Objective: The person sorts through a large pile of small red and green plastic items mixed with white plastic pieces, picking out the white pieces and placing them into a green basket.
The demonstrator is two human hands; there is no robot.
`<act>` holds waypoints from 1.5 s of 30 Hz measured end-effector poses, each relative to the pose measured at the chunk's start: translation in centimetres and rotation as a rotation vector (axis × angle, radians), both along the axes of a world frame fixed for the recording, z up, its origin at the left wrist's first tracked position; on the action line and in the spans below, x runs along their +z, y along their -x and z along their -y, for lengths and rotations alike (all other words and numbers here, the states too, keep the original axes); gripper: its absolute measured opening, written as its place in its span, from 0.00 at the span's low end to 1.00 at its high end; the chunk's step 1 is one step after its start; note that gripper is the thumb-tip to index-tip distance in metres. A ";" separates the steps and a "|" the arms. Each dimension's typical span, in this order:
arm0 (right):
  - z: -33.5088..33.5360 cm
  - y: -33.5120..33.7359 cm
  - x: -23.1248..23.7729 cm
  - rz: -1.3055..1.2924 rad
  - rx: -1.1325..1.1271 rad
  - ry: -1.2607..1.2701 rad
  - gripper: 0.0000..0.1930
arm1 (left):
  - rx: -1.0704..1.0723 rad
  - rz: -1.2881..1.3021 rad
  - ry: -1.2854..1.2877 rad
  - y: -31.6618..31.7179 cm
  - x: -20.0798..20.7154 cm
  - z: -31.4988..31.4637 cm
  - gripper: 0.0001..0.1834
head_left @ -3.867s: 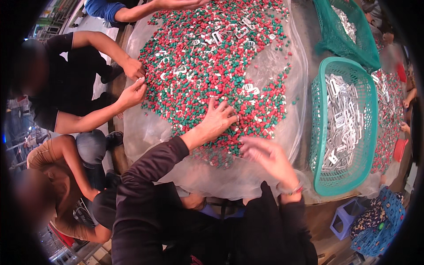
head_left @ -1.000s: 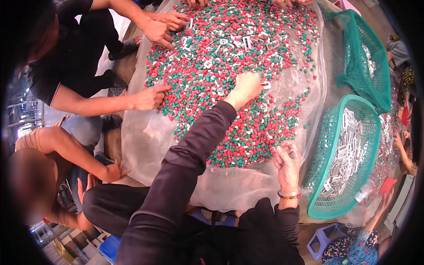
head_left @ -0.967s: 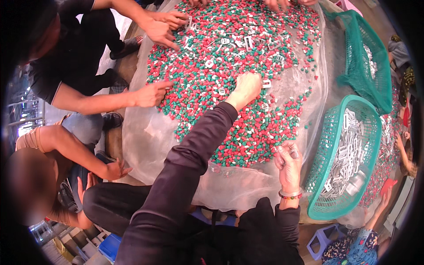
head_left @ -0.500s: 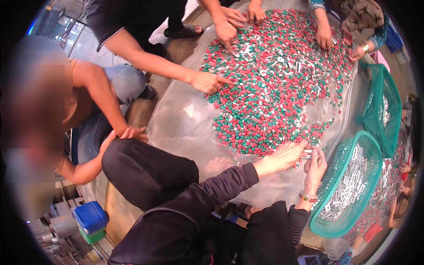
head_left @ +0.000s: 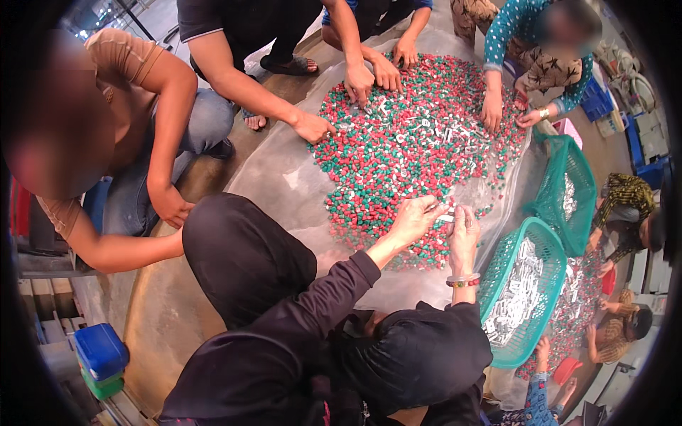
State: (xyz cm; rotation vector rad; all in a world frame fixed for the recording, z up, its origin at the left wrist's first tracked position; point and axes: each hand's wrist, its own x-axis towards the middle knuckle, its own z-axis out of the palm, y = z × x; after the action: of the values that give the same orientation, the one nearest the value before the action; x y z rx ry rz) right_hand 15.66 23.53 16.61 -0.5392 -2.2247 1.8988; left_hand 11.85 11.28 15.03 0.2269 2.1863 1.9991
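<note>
My left hand [head_left: 414, 223] reaches over the near edge of a large heap of small red, green and white pieces [head_left: 383, 170]. Its thumb and fingers pinch together at a small flat white plastic piece [head_left: 447, 214]. Close on its right, my right hand [head_left: 464, 233], with a bracelet on the wrist, has bent fingers at the other side of that piece. Fingertips partly hide the piece. To the right of my hands stands a green plastic basket [head_left: 554, 273] holding many white elongated plastic pieces [head_left: 517, 298].
The heap lies on a clear plastic sheet [head_left: 277, 167]. A second green basket [head_left: 579, 170] stands beyond the first. Co-workers' hands [head_left: 312, 128] touch the heap's far and left sides. My black-clad knee [head_left: 249, 255] rises at left. Blue and green boxes [head_left: 101, 351] stand lower left.
The whole view has shifted, bringing more co-workers into sight. My hands stay close together at the heap's near edge, slightly farther apart, and the white piece between them shows more.
</note>
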 end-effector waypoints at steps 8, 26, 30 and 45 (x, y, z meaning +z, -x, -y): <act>2.5 3.1 6.1 -0.044 0.107 -0.040 0.10 | -0.059 -0.052 -0.081 2.3 4.7 3.1 0.15; 5.9 0.1 17.9 -0.120 0.243 -0.451 0.09 | -0.225 -0.103 -0.710 0.4 10.8 5.8 0.11; 6.3 -0.1 17.8 -0.189 0.246 -0.485 0.10 | -0.184 -0.007 -0.665 -0.5 11.7 6.3 0.10; 6.0 -1.5 16.9 -0.519 0.468 -1.360 0.07 | -0.015 0.018 -0.800 -1.8 10.6 3.0 0.09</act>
State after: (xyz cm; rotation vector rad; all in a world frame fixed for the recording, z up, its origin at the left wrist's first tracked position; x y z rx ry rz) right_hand 17.16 17.57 33.54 0.6342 -2.6341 0.1684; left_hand 13.68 8.30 25.64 0.3115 1.2493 2.7333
